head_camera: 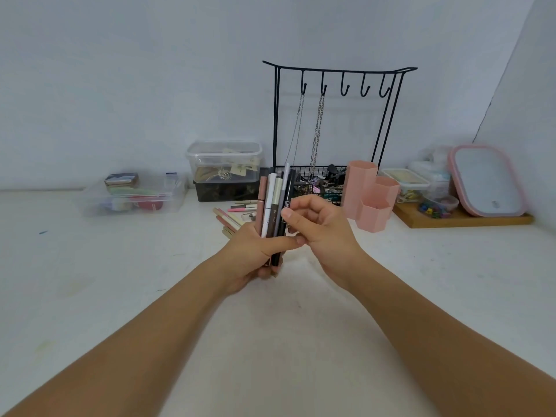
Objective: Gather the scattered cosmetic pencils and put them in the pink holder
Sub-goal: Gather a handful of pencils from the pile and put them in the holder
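My left hand (252,257) grips an upright bundle of several cosmetic pencils (274,203), pink, white, brown, grey and black, above the middle of the white table. My right hand (319,227) is beside it, thumb and curled fingers pinching the black pencil at the bundle's right side. More loose pencils (230,219) lie on the table just behind my left hand. The pink holder (371,195), made of three hexagonal cups, stands to the right of my hands, apart from them.
A black wire jewellery stand (337,85) with hanging chains rises behind the pencils. Clear plastic boxes (224,159) and a low clear tray (132,197) sit at the back left. A wooden board (469,219) with small containers and a pink-rimmed mirror (484,179) stands at the right.
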A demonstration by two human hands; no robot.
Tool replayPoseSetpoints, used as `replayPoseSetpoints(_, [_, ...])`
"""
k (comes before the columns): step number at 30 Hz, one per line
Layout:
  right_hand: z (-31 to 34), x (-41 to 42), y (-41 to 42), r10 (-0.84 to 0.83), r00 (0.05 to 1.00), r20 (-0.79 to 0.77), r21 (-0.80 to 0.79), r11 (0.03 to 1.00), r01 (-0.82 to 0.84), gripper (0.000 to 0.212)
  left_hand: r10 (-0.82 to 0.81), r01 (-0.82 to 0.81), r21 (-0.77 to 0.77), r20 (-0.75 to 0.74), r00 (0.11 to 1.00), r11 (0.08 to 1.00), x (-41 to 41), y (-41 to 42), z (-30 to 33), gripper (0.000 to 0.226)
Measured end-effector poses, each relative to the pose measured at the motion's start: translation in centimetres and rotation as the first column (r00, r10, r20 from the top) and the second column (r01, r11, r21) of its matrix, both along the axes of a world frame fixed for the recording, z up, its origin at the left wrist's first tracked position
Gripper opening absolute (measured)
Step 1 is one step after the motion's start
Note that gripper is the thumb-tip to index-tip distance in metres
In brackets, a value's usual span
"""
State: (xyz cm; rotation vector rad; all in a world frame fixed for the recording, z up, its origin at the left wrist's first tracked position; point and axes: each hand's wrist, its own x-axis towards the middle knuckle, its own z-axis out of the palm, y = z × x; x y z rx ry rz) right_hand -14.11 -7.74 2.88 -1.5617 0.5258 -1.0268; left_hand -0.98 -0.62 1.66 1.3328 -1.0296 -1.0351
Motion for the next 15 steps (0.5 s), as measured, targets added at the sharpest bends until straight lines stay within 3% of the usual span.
replayPoseSetpoints(4, [-0.3,-0.4,-0.9,-0.027,0.996,-0.086,-0.060,0.998,0.022,0.006,0.023,-0.023,-0.006,0.014,1.000,1.000,-0.3,0.0,-0.1,0.012])
replayPoseSetpoints(6, [-1.2,-1.2,-2.4,-0.195,0.962,-0.194,-0.222,0.963,0.150,0.010,0.072,-0.073,-0.038,-0.014,0.997,0.997,0.1,-0.3,0.1,0.021])
replayPoseSetpoints(8, [-2.5,-2.1,-4.2,-0.414,0.832,-0.369,-0.468,0.856,0.218,0.020,0.113,-0.115,-0.070,-0.034,0.993,0.991,0.6,-0.5,0.3,0.030])
replayPoseSetpoints(10, [-3.2,-2.7,-5.5,-0.492,0.728,-0.477,-0.550,0.813,0.189,0.035,0.141,-0.146,-0.077,-0.068,0.988,0.986,1.0,-0.6,0.5,0.036])
replayPoseSetpoints(15, [-3.5,-2.3,-6.3,-0.464,0.632,-0.621,-0.592,0.806,0.010,0.042,0.164,-0.168,-0.029,-0.121,0.979,0.985,1.2,-0.7,0.5,0.043])
